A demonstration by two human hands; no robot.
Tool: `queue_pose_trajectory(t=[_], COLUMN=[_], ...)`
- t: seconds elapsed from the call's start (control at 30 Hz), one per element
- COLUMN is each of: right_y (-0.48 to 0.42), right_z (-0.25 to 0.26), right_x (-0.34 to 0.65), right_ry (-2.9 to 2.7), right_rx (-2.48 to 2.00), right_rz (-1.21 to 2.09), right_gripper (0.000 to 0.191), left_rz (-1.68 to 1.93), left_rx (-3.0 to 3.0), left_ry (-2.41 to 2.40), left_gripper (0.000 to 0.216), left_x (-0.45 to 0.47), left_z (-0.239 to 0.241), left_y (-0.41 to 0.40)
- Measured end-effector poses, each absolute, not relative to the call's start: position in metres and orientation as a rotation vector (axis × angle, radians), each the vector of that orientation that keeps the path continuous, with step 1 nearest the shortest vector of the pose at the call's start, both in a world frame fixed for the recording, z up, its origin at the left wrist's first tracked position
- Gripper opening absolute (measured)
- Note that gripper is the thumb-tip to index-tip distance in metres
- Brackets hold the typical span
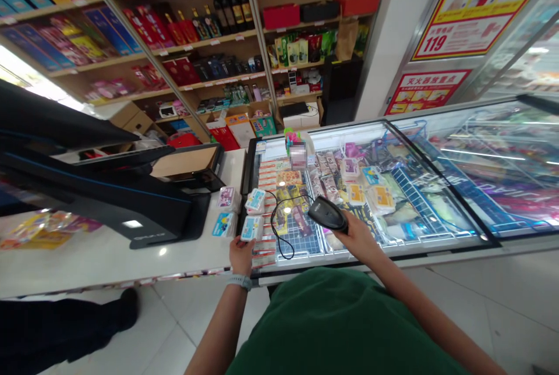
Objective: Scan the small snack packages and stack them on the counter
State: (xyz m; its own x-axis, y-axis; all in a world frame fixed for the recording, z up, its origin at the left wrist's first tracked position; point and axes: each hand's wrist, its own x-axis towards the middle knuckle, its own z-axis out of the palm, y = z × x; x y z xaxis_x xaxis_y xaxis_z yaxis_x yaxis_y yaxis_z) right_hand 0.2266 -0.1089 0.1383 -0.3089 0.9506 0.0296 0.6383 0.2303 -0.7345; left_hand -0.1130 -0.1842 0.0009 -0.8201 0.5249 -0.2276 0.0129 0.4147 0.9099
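The scanner's looped cord, centre frame, could snag a pack and drag it over. The right hand grasps the scanner; the left hand touches that pack, its grip unclear. Right of centre, the freezer's wire basket contains packets.

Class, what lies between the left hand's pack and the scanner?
In the head view: red-striped strips, a looped black cable, and packets showing below through the freezer glass.
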Motion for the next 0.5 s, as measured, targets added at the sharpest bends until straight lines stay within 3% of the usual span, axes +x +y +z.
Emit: queue_pose_trajectory(t=[0.27,0.5], right_y=[-0.112,-0.118], right_z=[0.128,0.128], right_x=[0.239,0.254], right_ry=[-2.077,-2.093], right_rx=[-1.417,-1.387], right_rz=[0.864,0.869], right_gripper=[0.026,0.026], left_rz=[1.394,1.168], left_rx=[0.452,0.619], left_ry=[2.236,2.429], left_gripper=[0.048,0.052], left_x=[-0.101,-0.104], left_z=[0.008,-0.005], left_y=[-0.183,-0.180])
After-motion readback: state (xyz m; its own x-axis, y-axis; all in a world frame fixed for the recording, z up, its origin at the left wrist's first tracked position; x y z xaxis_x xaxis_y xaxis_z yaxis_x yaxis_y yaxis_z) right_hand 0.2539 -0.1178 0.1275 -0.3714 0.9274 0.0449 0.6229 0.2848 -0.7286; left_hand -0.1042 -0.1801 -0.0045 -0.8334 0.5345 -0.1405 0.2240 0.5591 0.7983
